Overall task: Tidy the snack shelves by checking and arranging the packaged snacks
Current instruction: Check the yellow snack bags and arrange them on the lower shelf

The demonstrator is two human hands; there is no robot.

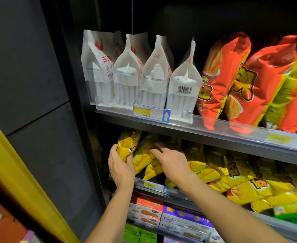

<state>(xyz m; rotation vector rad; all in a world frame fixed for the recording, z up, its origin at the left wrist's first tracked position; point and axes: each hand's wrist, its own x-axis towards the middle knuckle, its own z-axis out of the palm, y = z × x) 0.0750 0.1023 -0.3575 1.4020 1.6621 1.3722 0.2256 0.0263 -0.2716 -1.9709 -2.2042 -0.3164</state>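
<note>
**Middle shelf, left end: yellow snack bags being set in order**

The left grip [120, 165] is closed round the lower end of one yellow bag [128, 144], thumb on its near side and fingers curled under it. It holds the bag upright against the shelf's left wall. The right grip [172, 158], just beside it, is spread. Its fingers lie nearly straight on the neighbouring yellow bags [144, 155] and close on nothing that can be seen.

Progress, judged from the layout, is early to middling. Only the bag in the left grip stands upright. To the right of the right grip, the remaining yellow bags [232, 174] lie slumped over one another along the middle shelf [260, 213], so most of this row appears still to be straightened.

Above both grips, the upper shelf [214, 135] carries four white pouches [144, 76] upright in a row, at least one with its barcode facing out. Beside them, red bags [228, 85] lean to one side. Price tags marked 3.90 [142, 112] and 4.50 [149, 185] sit on the two shelf edges.

Below the grips, biscuit boxes [144, 211] and purple boxes [182, 216] are stacked squarely, with green boxes [139, 232] beneath them. These seem to need little attention.
</note>
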